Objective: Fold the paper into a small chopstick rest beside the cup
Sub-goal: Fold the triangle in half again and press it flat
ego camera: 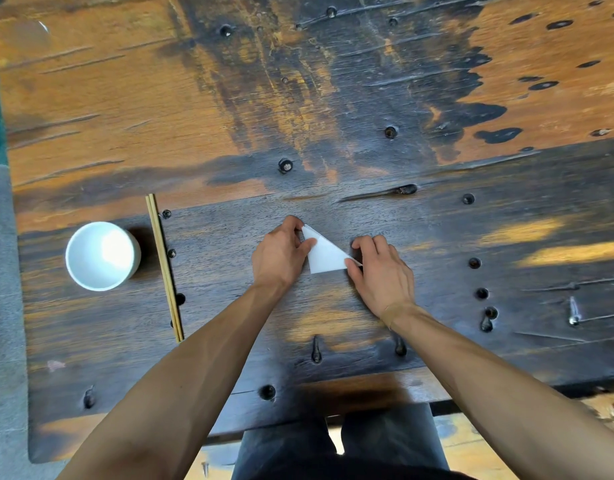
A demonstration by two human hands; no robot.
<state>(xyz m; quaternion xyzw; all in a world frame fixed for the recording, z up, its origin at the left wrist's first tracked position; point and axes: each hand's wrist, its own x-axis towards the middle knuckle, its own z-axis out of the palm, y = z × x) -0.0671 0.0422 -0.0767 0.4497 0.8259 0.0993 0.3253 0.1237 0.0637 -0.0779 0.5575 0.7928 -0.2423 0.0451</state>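
- The paper [324,254] is a white sheet folded into a triangle, lying flat on the tabletop [437,237], pretty much dead centre and a bit toward the near edge.
- Left hand [281,252] is on the paper's far-left corner: thumb sits on top of the sheet and the forefinger curls round the tip, so that grip is nipping the corner.
- Right hand [381,271] has the right-hand point of the triangle. Thumb is pressed on the paper's near-right edge with the fingers bent over just beyond it, so it looks like a pinch on that corner too.
- Both forearms come in from the near side, bare, and the hands sit close together with the paper between them.
- The cup [103,256] is white and round, standing upright well off to the left of the paper. Looks like nothing is in it, though glare on the inside makes it hard to say.
- The chopsticks [164,266] are a pale wooden pair lying side by side just right of the cup, running near-to-far, between the cup and the hands. They don't touch the cup.
- The tabletop is rough old wood, dark-stained with orange patches, and dotted with round bolt heads [285,165].
- At the near edge you can see dark trousers [385,441], the person's legs.
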